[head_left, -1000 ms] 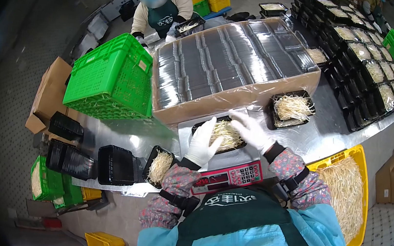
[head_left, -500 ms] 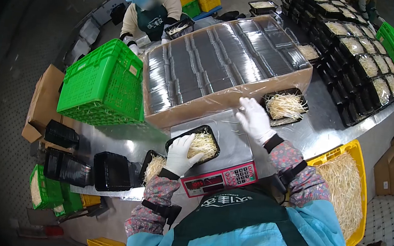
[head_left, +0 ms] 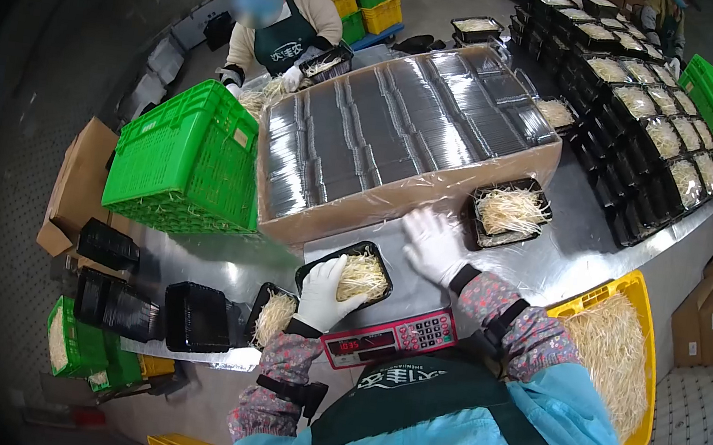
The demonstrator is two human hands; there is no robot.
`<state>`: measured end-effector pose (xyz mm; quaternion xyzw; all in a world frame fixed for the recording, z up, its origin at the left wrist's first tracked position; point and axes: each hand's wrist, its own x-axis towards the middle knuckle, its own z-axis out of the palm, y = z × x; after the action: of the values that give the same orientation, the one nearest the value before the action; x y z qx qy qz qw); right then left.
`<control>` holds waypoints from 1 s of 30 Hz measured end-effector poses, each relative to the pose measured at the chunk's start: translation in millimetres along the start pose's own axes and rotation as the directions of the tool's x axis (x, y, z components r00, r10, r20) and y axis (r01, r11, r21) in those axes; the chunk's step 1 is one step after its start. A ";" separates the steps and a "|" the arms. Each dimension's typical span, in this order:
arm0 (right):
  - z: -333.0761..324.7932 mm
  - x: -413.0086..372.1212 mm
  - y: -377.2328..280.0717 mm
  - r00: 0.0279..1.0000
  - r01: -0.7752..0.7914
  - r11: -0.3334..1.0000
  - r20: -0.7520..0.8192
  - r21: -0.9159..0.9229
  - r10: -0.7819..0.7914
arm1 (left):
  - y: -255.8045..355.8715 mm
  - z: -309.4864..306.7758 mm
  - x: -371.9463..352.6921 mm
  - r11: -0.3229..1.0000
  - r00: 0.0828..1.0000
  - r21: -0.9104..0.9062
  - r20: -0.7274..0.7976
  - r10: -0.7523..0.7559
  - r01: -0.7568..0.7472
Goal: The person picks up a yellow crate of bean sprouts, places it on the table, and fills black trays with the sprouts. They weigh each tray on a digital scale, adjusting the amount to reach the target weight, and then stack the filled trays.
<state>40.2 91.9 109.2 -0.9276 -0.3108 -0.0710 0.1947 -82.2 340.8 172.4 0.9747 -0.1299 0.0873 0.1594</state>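
My left hand, in a white glove, grips the left side of a black tray, its thumb over the bean sprouts inside. That tray sits at the left of the scale's metal plate, behind the red keypad panel. My right hand, also gloved, hovers over the plate's right part with fingers stretched out and nothing in it. To its right stands another sprout-filled black tray. A third tray with sprouts lies left of my left hand, partly covered by it.
A large carton of stacked black trays spans the table's middle. Beside it stands a green crate. Filled trays are piled at right; a yellow crate of sprouts is near my right arm. A co-worker handles sprouts across the table.
My right hand has moved left and slightly down, away from the right-hand tray. My left hand stays on its tray. The co-worker's hand has shifted toward sprouts beside the green crate.
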 end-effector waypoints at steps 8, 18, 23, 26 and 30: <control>22.3 30.7 11.4 1.000 0.024 0.996 0.012 -0.091 -0.023 | -0.8 4.6 -4.2 1.000 1.000 0.018 -0.006 0.002 -0.002; -90.8 80.1 85.8 0.968 -0.094 0.994 -0.238 -0.061 0.077 | 12.4 5.3 8.0 0.999 0.999 0.026 -0.022 0.026 -0.026; -90.2 117.8 128.5 0.978 -0.203 0.979 0.053 -0.004 0.203 | 27.6 26.5 30.3 0.992 0.996 -0.126 -0.082 0.017 -0.028; -100.1 129.4 135.6 0.968 -0.158 0.983 0.179 -0.098 0.173 | 29.1 29.5 27.1 0.970 0.979 -0.238 -0.202 -0.006 -0.043; -90.4 129.4 126.4 0.989 -0.138 0.980 0.040 -0.144 0.146 | 36.7 11.0 13.8 0.942 0.932 -0.335 -0.337 -0.134 0.015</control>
<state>218.7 33.8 184.5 -0.9604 -0.2428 -0.0555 0.1252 -78.0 300.5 175.6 0.9071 -0.0740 0.2327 0.3428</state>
